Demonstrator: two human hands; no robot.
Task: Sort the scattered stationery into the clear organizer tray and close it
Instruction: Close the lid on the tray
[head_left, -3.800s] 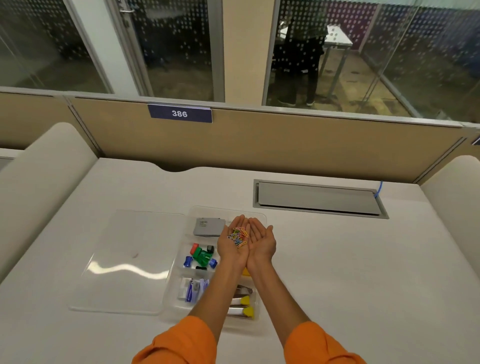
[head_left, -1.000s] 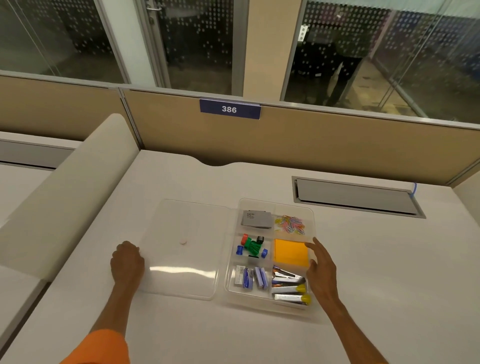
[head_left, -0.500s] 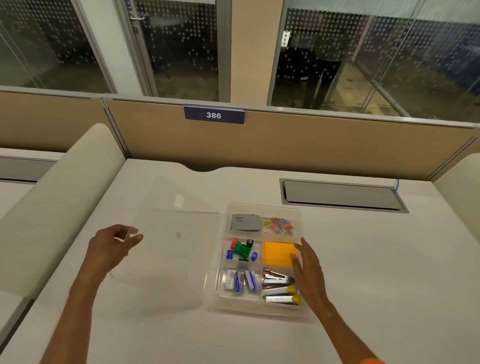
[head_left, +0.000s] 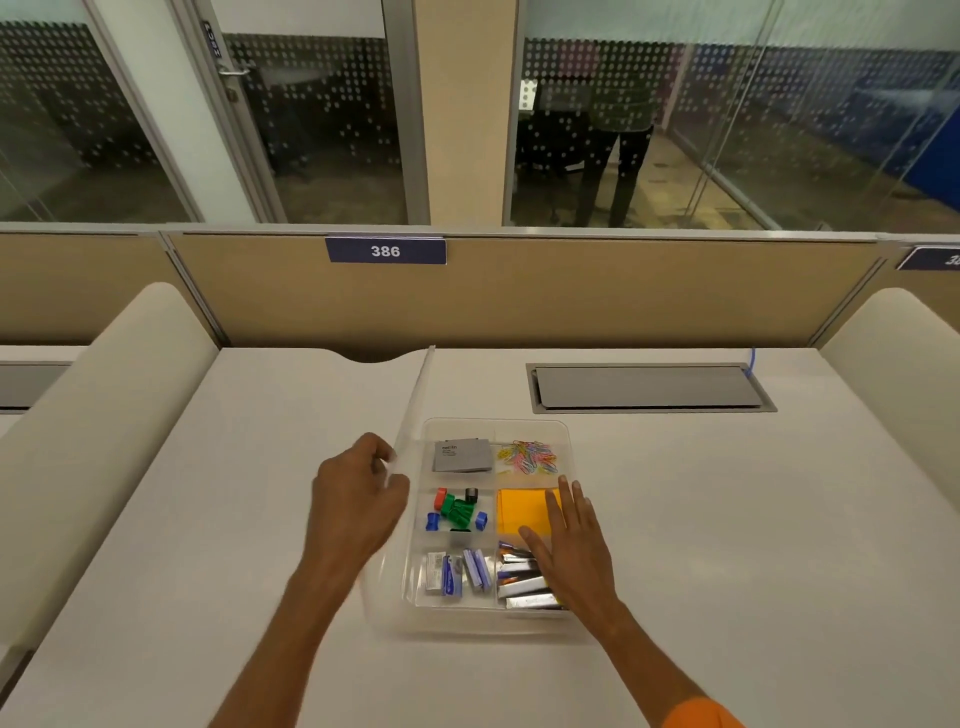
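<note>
Tabletop (head_left: 727, 545) pale and matte, crossed at the near edge by two bare forearms, an orange sleeve (head_left: 696, 714) on the right one. Clear organizer tray (head_left: 567, 452) at the middle, six compartments filled. Right hand (head_left: 574, 551) spread flat, fingers straight, over silver tubes (head_left: 519, 587) and orange sticky notes (head_left: 519, 512); contact unclear. Left hand (head_left: 358, 499) pinching the clear lid (head_left: 415, 405), nearly upright along the tray's left side. Staple boxes (head_left: 452, 571), binder clips (head_left: 457, 509), grey card pack (head_left: 461, 455) and coloured paper clips (head_left: 527, 457) inside. Beyond, grey cable hatch (head_left: 649, 387), tan partition (head_left: 571, 296) with plate 386 (head_left: 385, 250), dotted glass walls (head_left: 322, 104).
</note>
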